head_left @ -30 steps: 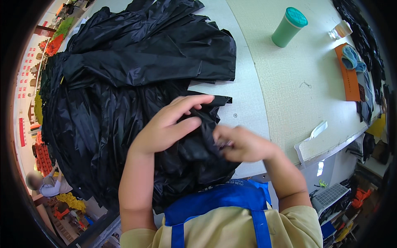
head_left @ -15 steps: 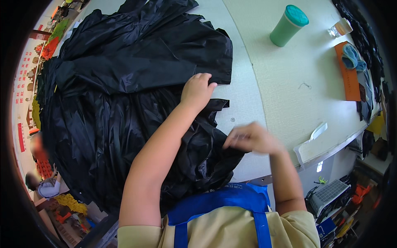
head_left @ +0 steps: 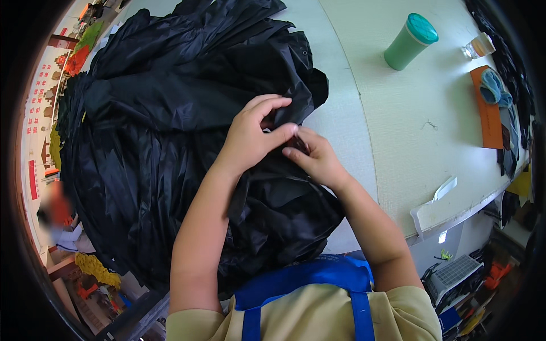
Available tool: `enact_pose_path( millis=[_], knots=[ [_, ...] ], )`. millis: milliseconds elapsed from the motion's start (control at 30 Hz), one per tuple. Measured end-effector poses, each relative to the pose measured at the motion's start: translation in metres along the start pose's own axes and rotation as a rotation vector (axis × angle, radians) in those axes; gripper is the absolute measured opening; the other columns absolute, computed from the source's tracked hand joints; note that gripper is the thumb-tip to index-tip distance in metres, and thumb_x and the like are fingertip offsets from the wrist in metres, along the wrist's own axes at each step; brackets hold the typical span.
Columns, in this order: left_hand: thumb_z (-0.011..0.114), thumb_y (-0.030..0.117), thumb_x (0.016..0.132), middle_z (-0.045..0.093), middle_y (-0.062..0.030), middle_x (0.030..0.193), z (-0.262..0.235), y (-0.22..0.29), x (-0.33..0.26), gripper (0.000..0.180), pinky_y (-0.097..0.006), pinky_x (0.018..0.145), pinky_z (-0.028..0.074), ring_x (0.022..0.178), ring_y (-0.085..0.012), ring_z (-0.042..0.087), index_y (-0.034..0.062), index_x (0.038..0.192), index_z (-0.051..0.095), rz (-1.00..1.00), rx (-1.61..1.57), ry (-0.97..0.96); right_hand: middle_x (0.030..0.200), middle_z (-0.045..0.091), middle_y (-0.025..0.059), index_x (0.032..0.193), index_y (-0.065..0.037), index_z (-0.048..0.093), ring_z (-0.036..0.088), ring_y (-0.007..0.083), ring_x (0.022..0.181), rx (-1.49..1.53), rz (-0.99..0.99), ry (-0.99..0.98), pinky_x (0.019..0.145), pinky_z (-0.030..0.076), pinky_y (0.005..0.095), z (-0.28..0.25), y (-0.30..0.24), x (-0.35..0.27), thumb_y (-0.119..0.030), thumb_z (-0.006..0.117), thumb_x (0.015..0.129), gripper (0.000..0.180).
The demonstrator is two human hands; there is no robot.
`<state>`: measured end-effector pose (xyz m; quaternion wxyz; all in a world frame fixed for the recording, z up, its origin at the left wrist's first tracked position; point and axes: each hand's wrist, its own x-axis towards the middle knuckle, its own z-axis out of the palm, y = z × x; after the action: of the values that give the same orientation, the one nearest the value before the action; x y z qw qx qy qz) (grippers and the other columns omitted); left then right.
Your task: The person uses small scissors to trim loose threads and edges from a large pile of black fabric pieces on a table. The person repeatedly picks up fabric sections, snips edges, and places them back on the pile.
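A large heap of thin, shiny black garments (head_left: pixel 148 108) covers the left side of the table, its folds running mostly away from me. Near the heap's right edge, my left hand (head_left: pixel 253 128) pinches the black fabric between thumb and fingers, and a flap is turned up beyond it. Close against it, my right hand (head_left: pixel 315 156) has its fingers curled round the edge of the same black cloth. The fingertips of both hands nearly meet, and the bit of fabric between them is partly hidden.
On the pale table (head_left: pixel 398 125) stand a green lidded cup (head_left: pixel 410 42) and a small glass jar (head_left: pixel 479 46). An orange box (head_left: pixel 489 122) bears a blue cloth (head_left: pixel 492 88). A white strip (head_left: pixel 445 187) lies by the table's edge. A grey crate (head_left: pixel 455 275) sits below.
My right hand has come left and up from beside the heap to meet my left hand at the fabric. The garment's right edge, flat before, is now lifted and folded over.
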<state>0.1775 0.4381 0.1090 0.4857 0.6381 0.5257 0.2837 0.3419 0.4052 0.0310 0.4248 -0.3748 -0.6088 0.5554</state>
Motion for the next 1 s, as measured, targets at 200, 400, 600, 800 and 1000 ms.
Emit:
enact_pose_path(
  millis=[200, 400, 600, 800, 1000],
  knots=[
    [0.079, 0.006, 0.069, 0.052, -0.0101, 0.116, -0.005, -0.020, -0.028, 0.062, -0.030, 0.094, 0.043, 0.108, -0.0177, 0.052, 0.0003, 0.122, 0.046, -0.034, -0.197, 0.114, 0.093, 0.057, 0.0065, 0.111, -0.007, 0.063, 0.051, 0.0150, 0.072, -0.122, -0.202, 0.103, 0.065, 0.042, 0.0243, 0.003, -0.002, -0.012, 0.004, 0.061, 0.077, 0.036],
    [0.067, 0.001, 0.072, 0.050, -0.0124, 0.100, -0.009, -0.025, -0.035, 0.035, -0.034, 0.087, 0.041, 0.096, -0.0287, 0.051, 0.0027, 0.100, 0.047, 0.046, 0.173, 0.553, 0.126, 0.046, 0.0087, 0.127, -0.014, 0.052, 0.052, 0.0156, 0.090, -0.308, -0.043, 0.502, 0.068, 0.043, 0.0246, -0.014, -0.029, 0.020, -0.002, 0.070, 0.072, 0.059],
    [0.059, 0.010, 0.090, 0.055, -0.0090, 0.095, -0.028, 0.009, -0.050, 0.013, -0.028, 0.075, 0.045, 0.085, -0.0220, 0.055, 0.0052, 0.101, 0.064, 0.375, 0.515, 0.575, 0.118, 0.057, 0.0103, 0.131, -0.013, 0.049, 0.056, 0.0196, 0.101, -0.122, -0.088, 0.193, 0.086, 0.045, 0.0283, -0.015, -0.035, 0.060, -0.010, 0.072, 0.072, 0.063],
    [0.063, 0.010, 0.087, 0.056, -0.0077, 0.095, -0.027, 0.027, -0.067, 0.015, -0.027, 0.079, 0.044, 0.088, -0.0197, 0.055, 0.0012, 0.099, 0.059, 0.287, 0.235, 0.661, 0.090, 0.051, 0.0028, 0.100, 0.001, 0.049, 0.046, 0.0082, 0.080, 0.342, 0.431, 0.335, 0.069, 0.042, 0.0229, 0.013, -0.074, 0.006, -0.024, 0.078, 0.074, 0.047],
    [0.064, -0.005, 0.074, 0.051, -0.0118, 0.110, -0.020, 0.043, -0.084, 0.045, -0.031, 0.091, 0.042, 0.101, -0.0246, 0.053, 0.0018, 0.117, 0.052, 0.310, 0.408, 0.533, 0.087, 0.060, 0.0059, 0.093, -0.002, 0.054, 0.058, 0.0173, 0.075, 1.057, 0.491, 0.163, 0.077, 0.049, 0.0315, 0.015, -0.070, -0.017, -0.001, 0.056, 0.080, 0.012]
  ],
)
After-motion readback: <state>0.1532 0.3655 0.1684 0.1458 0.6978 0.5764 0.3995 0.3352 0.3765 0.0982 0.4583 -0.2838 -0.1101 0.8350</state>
